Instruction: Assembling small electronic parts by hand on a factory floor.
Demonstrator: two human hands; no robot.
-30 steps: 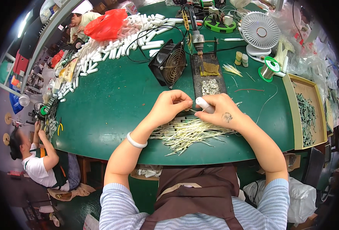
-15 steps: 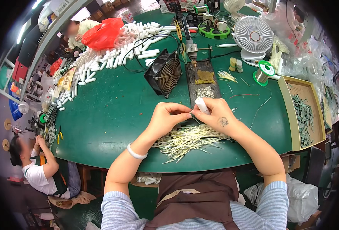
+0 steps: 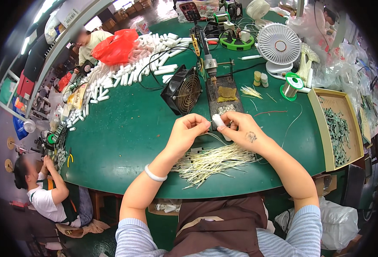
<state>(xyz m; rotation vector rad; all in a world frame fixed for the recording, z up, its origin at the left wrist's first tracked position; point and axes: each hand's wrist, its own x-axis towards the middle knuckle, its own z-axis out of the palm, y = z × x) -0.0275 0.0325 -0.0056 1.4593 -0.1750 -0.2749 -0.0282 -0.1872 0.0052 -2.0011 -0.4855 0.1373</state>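
Head view, looking down on a round green table (image 3: 124, 141). A short white plastic tube (image 3: 218, 121) is pinched in the fingers of the right hand (image 3: 244, 132), raised just above the table, apparently so that its open end faces the left hand (image 3: 189, 130). The left hand is closed at the fingertips on what seems to be a fine pale wire, too thin to be made out clearly. A loose heap of pale wire pieces (image 3: 214, 160) lies on the table just near of both hands, within easy reach. Directly far of the hands a dark soldering stand (image 3: 223, 96) with a yellow sponge is set, flanked on the left by a black square fan (image 3: 182, 90) and on the far right by a white round fan (image 3: 278, 45). A long bank of white tubes (image 3: 129, 73) is spread along the far left, beside a red plastic bag (image 3: 116, 46). A shallow cardboard tray (image 3: 321, 128) of green parts stands at the right edge.
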